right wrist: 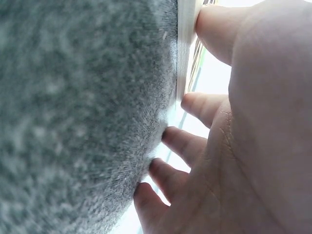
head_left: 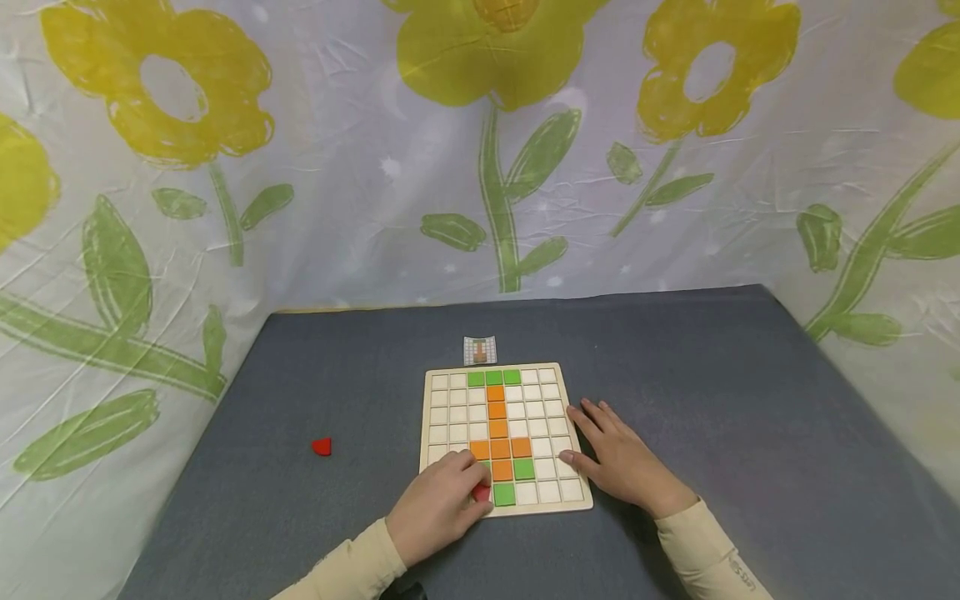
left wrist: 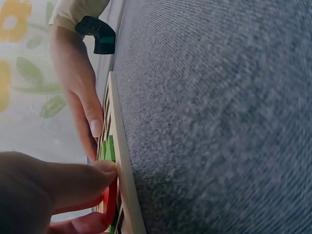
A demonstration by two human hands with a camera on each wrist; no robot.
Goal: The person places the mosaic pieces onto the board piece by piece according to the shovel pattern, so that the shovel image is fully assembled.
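Note:
My left hand point(head_left: 437, 506) pinches a red tile point(head_left: 481, 493) between thumb and fingers, low over the bottom row of a wooden grid board point(head_left: 550, 492). In the left wrist view the red tile point(left wrist: 111, 201) stands tilted close to the board's near rim. Orange tiles point(head_left: 498, 428) form a column with a short crossbar, and green tiles point(head_left: 493, 378) lie in the top row and around the column's lower end. My right hand point(head_left: 622, 460) rests at the board's right edge, fingers spread. Its thumb lies over the rim in the right wrist view.
A second red piece point(head_left: 322, 447), with one rounded side, lies on the dark cloth left of the board. Behind the board stands a small pattern card point(head_left: 480, 351). A flower-printed curtain point(head_left: 337, 167) encloses the table's back and sides.

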